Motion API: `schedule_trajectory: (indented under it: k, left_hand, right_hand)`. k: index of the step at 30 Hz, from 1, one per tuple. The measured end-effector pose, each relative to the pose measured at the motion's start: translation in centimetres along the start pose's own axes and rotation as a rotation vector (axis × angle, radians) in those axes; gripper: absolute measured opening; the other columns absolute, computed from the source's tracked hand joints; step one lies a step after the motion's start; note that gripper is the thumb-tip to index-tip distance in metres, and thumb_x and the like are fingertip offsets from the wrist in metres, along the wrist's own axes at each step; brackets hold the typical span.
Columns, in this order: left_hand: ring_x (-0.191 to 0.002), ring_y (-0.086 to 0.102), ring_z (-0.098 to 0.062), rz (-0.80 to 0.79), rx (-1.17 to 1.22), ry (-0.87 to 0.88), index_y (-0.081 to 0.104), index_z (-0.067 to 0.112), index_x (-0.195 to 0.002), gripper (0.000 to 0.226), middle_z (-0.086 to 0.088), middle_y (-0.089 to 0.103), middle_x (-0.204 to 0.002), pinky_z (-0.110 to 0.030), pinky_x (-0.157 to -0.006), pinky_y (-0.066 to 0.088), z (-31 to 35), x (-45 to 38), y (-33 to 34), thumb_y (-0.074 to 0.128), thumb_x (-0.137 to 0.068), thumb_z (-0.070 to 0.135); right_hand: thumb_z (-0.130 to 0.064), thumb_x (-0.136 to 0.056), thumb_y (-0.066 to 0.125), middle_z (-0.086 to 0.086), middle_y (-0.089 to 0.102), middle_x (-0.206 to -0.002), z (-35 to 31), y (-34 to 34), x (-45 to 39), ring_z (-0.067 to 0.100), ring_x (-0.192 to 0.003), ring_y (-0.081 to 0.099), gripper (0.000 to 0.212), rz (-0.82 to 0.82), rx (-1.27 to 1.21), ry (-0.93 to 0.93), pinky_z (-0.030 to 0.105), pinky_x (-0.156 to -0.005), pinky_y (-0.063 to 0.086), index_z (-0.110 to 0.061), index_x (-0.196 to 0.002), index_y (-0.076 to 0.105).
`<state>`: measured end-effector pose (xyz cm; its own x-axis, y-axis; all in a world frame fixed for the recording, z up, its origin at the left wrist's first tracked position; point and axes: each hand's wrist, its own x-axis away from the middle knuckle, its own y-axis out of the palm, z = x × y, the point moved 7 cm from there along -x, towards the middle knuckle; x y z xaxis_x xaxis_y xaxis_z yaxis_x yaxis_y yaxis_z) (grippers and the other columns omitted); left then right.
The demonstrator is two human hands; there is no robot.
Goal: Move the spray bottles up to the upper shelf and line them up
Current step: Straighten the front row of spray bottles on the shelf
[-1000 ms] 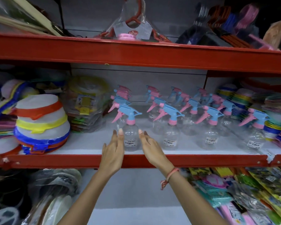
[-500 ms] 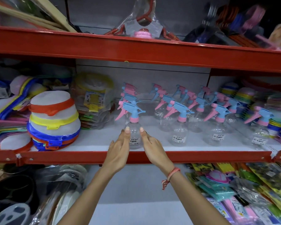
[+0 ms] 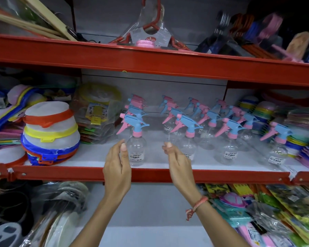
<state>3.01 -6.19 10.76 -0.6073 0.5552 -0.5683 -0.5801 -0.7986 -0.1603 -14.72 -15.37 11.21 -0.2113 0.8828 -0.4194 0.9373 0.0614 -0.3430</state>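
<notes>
Several clear spray bottles with blue-and-pink trigger heads stand in rows on the white middle shelf (image 3: 89,157). The front-left bottle (image 3: 137,152) stands upright near the shelf's red front edge. My left hand (image 3: 117,168) is just left of it, fingertips beside its body, holding nothing. My right hand (image 3: 178,163) is off to that bottle's right, in front of the neighbouring bottle (image 3: 189,148), fingers loosely curled and empty. Two more front bottles (image 3: 229,150) (image 3: 277,154) stand further right.
The red beam of the upper shelf (image 3: 150,59) runs overhead, with packed hangers (image 3: 151,31) and wooden sticks (image 3: 34,20) on it. Stacked colourful lidded containers (image 3: 49,132) sit left of the bottles; stacked plates (image 3: 300,125) sit right. Packaged goods fill the lower shelf.
Both hands were closed in around the front-left bottle; now they have parted, the right hand moving off to the right. The bottle stands where it was.
</notes>
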Motion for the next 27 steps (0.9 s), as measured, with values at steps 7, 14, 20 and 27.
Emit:
schedule_trajectory:
  k: [7, 14, 20, 27]
  left_hand:
    - [-0.099, 0.067, -0.007, -0.249, 0.326, -0.236, 0.067, 0.026, -0.103, 0.061, 0.003, 0.072, -0.108, -0.043, -0.103, 0.046, 1.4, 1.2, 8.8, 0.021, -0.089, 0.065]
    - [-0.136, 0.043, -0.02, -0.597, 0.191, -0.468, 0.033, 0.021, -0.151, 0.12, -0.004, 0.038, -0.156, -0.035, -0.113, 0.026, 2.9, 1.3, 16.1, 0.004, -0.06, 0.094]
    - [-0.125, 0.051, -0.019, -0.61, 0.225, -0.462, 0.044, 0.023, -0.145, 0.135, -0.002, 0.056, -0.138, -0.034, -0.106, 0.032, 2.4, 0.8, 16.1, 0.005, -0.045, 0.105]
    - [-0.142, 0.037, -0.02, -0.585, 0.231, -0.455, 0.035, 0.013, -0.15, 0.145, -0.006, 0.037, -0.157, -0.043, -0.122, 0.019, 2.9, 1.7, 15.7, 0.009, -0.042, 0.107]
  right_hand:
    - [-0.042, -0.1, 0.034, 0.001, 0.069, -0.089, 4.0, -8.6, -0.7, 0.028, -0.095, 0.066, 0.038, 0.318, -0.088, 0.11, 0.046, -0.089, 0.051, -0.02, -0.099, 0.066]
    - [-0.058, -0.096, 0.024, -0.001, 0.052, -0.08, 5.9, -8.9, -2.7, 0.022, -0.085, 0.049, 0.045, 0.089, -0.057, 0.328, 0.032, -0.071, 0.038, -0.032, -0.067, 0.047]
    - [-0.062, -0.094, 0.023, 0.002, 0.043, -0.061, 5.2, -7.5, -3.0, 0.021, -0.062, 0.042, 0.056, 0.017, -0.018, 0.294, 0.035, -0.06, 0.032, -0.018, -0.06, 0.033]
    - [-0.058, -0.096, 0.023, 0.008, 0.052, -0.072, 5.5, -8.3, -3.4, 0.023, -0.071, 0.048, 0.057, -0.052, -0.007, 0.266, 0.037, -0.07, 0.038, -0.013, -0.067, 0.041]
